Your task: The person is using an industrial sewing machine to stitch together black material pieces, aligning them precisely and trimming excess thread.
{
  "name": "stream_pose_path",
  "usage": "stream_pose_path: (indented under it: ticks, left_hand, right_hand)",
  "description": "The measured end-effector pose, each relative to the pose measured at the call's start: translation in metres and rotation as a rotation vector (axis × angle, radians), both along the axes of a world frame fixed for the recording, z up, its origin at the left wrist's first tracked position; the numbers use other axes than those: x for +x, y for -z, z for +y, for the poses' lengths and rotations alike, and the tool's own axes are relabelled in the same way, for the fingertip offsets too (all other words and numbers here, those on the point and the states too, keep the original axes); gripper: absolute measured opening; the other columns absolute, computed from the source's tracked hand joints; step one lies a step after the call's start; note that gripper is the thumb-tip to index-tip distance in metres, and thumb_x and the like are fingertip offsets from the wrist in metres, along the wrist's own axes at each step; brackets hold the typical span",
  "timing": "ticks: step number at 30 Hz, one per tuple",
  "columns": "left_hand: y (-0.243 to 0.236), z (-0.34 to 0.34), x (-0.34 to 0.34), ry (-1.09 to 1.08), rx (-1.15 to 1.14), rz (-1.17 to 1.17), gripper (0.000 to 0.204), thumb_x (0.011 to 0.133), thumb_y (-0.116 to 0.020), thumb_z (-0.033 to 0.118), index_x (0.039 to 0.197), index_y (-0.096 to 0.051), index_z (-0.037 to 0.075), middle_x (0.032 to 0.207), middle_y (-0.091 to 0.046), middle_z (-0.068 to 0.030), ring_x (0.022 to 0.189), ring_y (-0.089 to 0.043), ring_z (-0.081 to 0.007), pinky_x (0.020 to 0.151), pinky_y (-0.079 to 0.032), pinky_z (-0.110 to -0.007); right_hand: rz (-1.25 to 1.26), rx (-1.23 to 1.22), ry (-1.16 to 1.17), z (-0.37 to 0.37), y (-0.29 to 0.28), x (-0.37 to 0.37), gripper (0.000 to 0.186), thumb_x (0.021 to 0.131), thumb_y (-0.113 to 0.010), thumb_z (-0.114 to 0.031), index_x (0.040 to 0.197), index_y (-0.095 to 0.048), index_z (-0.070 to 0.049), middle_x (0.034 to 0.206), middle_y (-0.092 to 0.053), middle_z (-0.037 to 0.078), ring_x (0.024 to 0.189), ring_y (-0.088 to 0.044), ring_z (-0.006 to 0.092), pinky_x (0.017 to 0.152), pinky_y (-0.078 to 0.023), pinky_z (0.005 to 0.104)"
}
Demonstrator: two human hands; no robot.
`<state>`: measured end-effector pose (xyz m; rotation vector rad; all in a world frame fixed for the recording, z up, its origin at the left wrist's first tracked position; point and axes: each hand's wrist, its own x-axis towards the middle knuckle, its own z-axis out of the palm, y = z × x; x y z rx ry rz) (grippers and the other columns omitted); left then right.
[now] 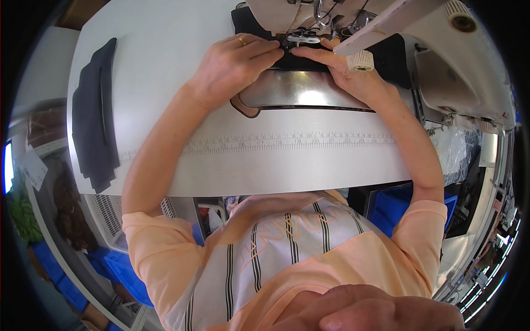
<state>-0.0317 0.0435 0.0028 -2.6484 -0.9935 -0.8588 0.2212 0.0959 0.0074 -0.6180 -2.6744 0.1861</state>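
Note:
A piece of dark fabric lies under the presser foot of a sewing machine. My left hand is at the fabric's left side, fingers pressed together, their tips on the cloth right beside the foot. From the right, my right hand reaches in with a thumb and finger on the cloth close to the foot. Part of that hand is hidden behind a pale bar and a white knob of the machine. More dark cloth shows beyond my left fingers and to the right of my right hand.
A stack of dark cut fabric pieces lies at the table's left. A shiny metal plate and a printed ruler scale are on the white table. Blue bins and a white basket stand below.

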Motion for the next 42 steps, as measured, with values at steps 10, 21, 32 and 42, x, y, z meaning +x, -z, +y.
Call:
stream_pose_path:
  ticks: [10,21,32,42]
  left_hand:
    - [0.001,-0.001,0.003,-0.016,0.01,-0.001,0.035,0.065,-0.066,0.004,0.1,-0.068,0.006,0.103,-0.068,-0.0031,0.09,-0.065,-0.0211,0.076,-0.055,-0.031]
    - [0.002,-0.003,0.004,0.005,-0.035,-0.041,0.031,0.068,-0.069,0.003,0.099,-0.068,0.006,0.102,-0.066,-0.0018,0.087,-0.065,-0.0213,0.072,-0.056,-0.03]
    - [0.004,-0.004,0.008,-0.017,-0.017,-0.049,0.029,0.067,-0.07,0.003,0.096,-0.069,0.006,0.098,-0.067,-0.002,0.085,-0.066,-0.0205,0.068,-0.056,-0.029]
    - [0.003,-0.002,0.009,-0.005,-0.021,-0.06,0.03,0.065,-0.072,0.004,0.095,-0.068,0.006,0.097,-0.067,-0.0021,0.084,-0.066,-0.0202,0.067,-0.056,-0.029]
  right_hand:
    - [0.112,-0.04,-0.071,0.005,0.004,-0.002,0.047,0.07,-0.072,-0.002,0.115,-0.066,-0.016,0.108,-0.065,0.006,0.1,-0.059,0.0251,0.091,-0.045,0.0353]
    - [0.083,-0.114,-0.047,0.003,0.001,-0.001,0.047,0.074,-0.067,0.001,0.118,-0.067,-0.016,0.118,-0.063,0.006,0.113,-0.053,0.0286,0.101,-0.043,0.036]
    - [0.103,-0.166,-0.082,0.008,0.001,0.0,0.045,0.077,-0.068,-0.001,0.119,-0.067,-0.018,0.123,-0.061,0.005,0.118,-0.051,0.0277,0.104,-0.042,0.0366]
    - [0.109,-0.131,-0.083,0.01,0.003,0.0,0.042,0.078,-0.067,0.0,0.117,-0.067,-0.017,0.12,-0.062,0.005,0.117,-0.052,0.0266,0.102,-0.044,0.0367]
